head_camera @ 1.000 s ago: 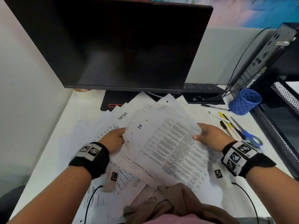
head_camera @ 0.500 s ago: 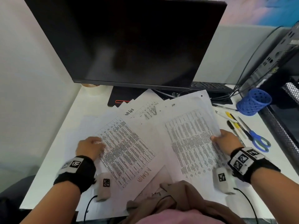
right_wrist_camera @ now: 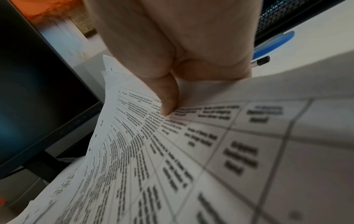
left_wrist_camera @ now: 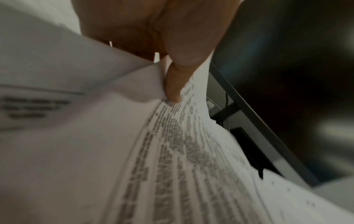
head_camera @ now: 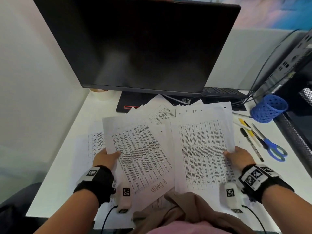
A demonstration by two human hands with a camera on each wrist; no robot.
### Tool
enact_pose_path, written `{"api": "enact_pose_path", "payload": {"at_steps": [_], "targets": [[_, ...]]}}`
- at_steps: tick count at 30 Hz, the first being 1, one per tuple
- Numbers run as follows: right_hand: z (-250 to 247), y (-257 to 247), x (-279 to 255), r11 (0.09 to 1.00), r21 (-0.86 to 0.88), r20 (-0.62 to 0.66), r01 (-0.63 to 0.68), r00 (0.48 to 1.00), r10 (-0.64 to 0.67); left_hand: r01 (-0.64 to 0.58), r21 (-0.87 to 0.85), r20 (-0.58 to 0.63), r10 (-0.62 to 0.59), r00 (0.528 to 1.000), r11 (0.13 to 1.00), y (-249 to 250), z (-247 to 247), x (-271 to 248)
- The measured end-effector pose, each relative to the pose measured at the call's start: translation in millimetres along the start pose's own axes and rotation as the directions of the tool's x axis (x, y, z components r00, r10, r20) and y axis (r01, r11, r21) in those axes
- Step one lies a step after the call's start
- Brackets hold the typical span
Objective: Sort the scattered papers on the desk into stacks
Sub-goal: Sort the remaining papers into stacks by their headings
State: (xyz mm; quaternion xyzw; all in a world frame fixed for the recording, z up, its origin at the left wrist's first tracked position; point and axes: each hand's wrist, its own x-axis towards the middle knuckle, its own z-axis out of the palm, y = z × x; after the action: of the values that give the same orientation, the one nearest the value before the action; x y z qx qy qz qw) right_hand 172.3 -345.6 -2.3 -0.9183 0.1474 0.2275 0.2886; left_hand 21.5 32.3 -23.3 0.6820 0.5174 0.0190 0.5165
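papers (head_camera: 162, 115) lie fanned on the counter (head_camera: 55, 174) while the left hand (head_camera: 105, 158) and right hand (head_camera: 239, 157) each pinch a sheet's outer edge, thumb on top, probably to separate them into stacks.

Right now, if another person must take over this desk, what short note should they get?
Left hand pinches the left sheet marked "ADMIN" at its left edge, thumb on top.
Right hand pinches the right table sheet at its right edge.
Other papers lie fanned under both, near the monitor.
Done: two sheets picked out, no neat stack visible yet.
Left: set these down as stacks, then sort the others.
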Motion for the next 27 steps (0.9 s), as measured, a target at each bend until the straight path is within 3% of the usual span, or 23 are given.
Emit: {"api": "enact_pose_path", "payload": {"at_steps": [3, 6, 11, 15, 19, 23, 27], "targets": [[-7.8, 6.7, 0.0, 0.999, 0.032, -0.015, 0.004, 1.000, -0.003, -0.098, 0.047, -0.076, 0.101, 0.992, 0.994, 2.5, 6.2, -10.0], [-21.3, 14.6, 0.9, 0.997, 0.083, -0.058, 0.005, 0.998, 0.000, -0.124, -0.031, -0.150, 0.118, 0.982, 0.992, 9.2, 1.8, -19.3], [-43.2, 45.4, 13.1, 0.950, 0.310, -0.065, 0.040, 0.998, -0.021, -0.213, -0.079, -0.147, 0.200, 0.969, 0.974, 30.0, -7.1, -30.3], [-44.7, 88.2, 58.6, 0.873, 0.481, -0.022, 0.075, 0.997, -0.073, -0.235, -0.134, -0.058, 0.230, 0.972, 0.963, 53.9, 2.8, -41.3], [-57.5, 46.8, 24.8, 0.760, 0.649, 0.073, 0.037, 0.991, -0.110, -0.286, -0.106, 0.057, 0.293, 0.954, 0.952, 76.9, 28.6, -61.1], [-58.7, 19.0, 7.3, 0.683, 0.730, 0.143, 0.008, 0.976, -0.164, -0.373, -0.147, 0.211, 0.398, 0.893, 0.916, 96.7, 59.7, -87.4], [-54.7, 7.4, -2.4, 0.605, 0.797, 0.193, 0.009, 0.944, -0.269, -0.319, -0.257, 0.349, 0.395, 0.850, 0.912, 109.7, 87.4, -107.9]]}}
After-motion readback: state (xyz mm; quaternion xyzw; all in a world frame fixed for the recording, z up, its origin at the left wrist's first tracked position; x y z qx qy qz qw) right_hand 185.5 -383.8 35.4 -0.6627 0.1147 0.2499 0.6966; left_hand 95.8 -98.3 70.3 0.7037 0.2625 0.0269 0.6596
